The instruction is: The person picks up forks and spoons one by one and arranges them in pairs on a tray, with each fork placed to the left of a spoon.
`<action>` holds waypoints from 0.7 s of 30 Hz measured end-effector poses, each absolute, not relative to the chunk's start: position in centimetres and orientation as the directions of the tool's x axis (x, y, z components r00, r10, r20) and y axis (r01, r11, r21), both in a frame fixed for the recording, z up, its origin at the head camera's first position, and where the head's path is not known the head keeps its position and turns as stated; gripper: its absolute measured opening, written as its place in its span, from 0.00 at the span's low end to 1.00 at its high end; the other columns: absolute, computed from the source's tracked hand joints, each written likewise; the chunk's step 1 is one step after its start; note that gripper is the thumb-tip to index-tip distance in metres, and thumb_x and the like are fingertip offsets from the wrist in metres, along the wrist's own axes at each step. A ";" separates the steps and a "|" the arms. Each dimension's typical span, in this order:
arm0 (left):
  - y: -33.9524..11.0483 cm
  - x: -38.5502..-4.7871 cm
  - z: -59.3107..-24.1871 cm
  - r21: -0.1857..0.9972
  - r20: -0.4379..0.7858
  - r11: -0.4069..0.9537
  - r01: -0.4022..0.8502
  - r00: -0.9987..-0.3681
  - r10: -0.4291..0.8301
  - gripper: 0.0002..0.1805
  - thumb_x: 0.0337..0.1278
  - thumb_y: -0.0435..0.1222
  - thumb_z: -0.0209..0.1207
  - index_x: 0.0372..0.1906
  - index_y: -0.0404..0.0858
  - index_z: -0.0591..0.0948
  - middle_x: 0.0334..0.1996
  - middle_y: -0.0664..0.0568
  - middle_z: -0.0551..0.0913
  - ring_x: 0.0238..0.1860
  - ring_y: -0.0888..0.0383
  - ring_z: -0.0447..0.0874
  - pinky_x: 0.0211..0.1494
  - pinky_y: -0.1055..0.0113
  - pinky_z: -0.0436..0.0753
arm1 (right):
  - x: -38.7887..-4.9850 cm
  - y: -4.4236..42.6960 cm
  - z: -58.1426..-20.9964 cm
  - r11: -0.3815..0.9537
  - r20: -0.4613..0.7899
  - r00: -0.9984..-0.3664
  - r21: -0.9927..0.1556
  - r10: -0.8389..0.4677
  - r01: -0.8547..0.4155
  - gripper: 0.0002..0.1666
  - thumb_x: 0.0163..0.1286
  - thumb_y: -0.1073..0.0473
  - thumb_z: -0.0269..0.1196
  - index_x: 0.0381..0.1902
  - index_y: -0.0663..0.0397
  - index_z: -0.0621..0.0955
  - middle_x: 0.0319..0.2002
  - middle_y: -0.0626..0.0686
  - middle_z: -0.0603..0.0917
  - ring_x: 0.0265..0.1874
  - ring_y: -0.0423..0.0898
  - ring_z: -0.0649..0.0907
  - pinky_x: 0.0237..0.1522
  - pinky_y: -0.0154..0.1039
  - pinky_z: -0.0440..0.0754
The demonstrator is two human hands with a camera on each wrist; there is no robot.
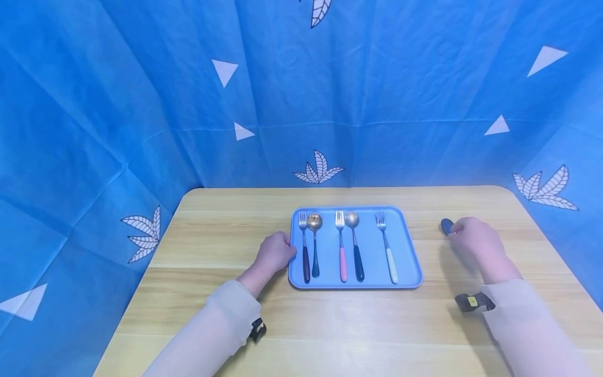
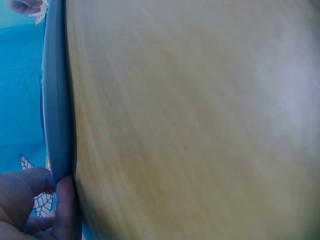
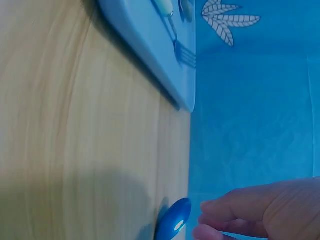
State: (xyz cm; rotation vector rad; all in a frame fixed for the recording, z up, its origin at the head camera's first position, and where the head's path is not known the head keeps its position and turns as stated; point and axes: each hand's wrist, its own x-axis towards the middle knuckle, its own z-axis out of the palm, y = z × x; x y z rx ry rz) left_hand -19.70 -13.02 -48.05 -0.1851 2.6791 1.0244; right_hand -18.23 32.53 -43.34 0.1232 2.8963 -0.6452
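Observation:
In the head view, a blue tray [image 1: 325, 285] holds a dark-handled fork [image 1: 305, 251], a gold-bowled spoon [image 1: 314, 246], a pink-handled fork [image 1: 342, 251], a dark-handled spoon [image 1: 357, 248] and a white-handled fork [image 1: 388, 251]. My left hand [image 1: 275, 253] pinches the tray's left rim; the left wrist view shows thumb and finger on that edge. To the tray's right, my right hand [image 1: 478, 246] hovers at another spoon [image 1: 446, 225]. That spoon's bowl [image 3: 175, 219] looks dark blue, with the handle hidden. In the right wrist view, loosely bent fingertips appear apart from the bowl.
A light wooden table [image 1: 367, 335] lies beneath everything. Behind it and along both sides hangs a blue curtain [image 1: 400, 94] with white triangles and leaves. Some space separates the tray from the right-hand spoon.

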 end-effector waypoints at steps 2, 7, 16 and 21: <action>-13.0 -19.8 -48.1 0.635 -0.292 0.742 -0.213 -0.956 -0.024 0.07 0.61 0.33 0.60 0.29 0.38 0.75 0.22 0.49 0.75 0.24 0.55 0.76 0.26 0.66 0.73 | -18.1 32.8 -43.4 0.898 -0.188 -0.981 -0.421 0.050 0.127 0.22 0.68 0.61 0.55 0.53 0.74 0.77 0.50 0.75 0.79 0.44 0.71 0.79 0.45 0.65 0.75; -13.0 -19.7 -48.1 0.642 -0.291 0.736 -0.214 -0.956 -0.024 0.07 0.61 0.32 0.60 0.28 0.38 0.75 0.22 0.49 0.75 0.24 0.55 0.76 0.26 0.66 0.73 | -18.0 33.5 -43.8 0.890 -0.190 -0.980 -0.433 0.066 0.144 0.23 0.62 0.63 0.55 0.52 0.74 0.77 0.49 0.75 0.80 0.40 0.67 0.79 0.41 0.62 0.76; -13.1 -19.8 -48.4 0.636 -0.281 0.745 -0.204 -0.959 -0.023 0.08 0.60 0.32 0.60 0.27 0.37 0.74 0.21 0.50 0.74 0.23 0.55 0.75 0.26 0.66 0.72 | -18.2 34.6 -44.7 0.898 -0.168 -0.983 -0.416 0.079 0.143 0.25 0.64 0.60 0.59 0.51 0.77 0.77 0.51 0.77 0.79 0.46 0.75 0.77 0.48 0.68 0.72; -13.0 -19.9 -48.3 0.635 -0.296 0.740 -0.220 -0.955 -0.031 0.07 0.61 0.32 0.60 0.28 0.38 0.75 0.22 0.49 0.75 0.25 0.54 0.76 0.27 0.66 0.73 | -18.0 35.1 -44.9 0.897 -0.160 -0.983 -0.416 0.088 0.148 0.23 0.65 0.59 0.59 0.49 0.76 0.78 0.50 0.77 0.79 0.45 0.73 0.78 0.47 0.67 0.73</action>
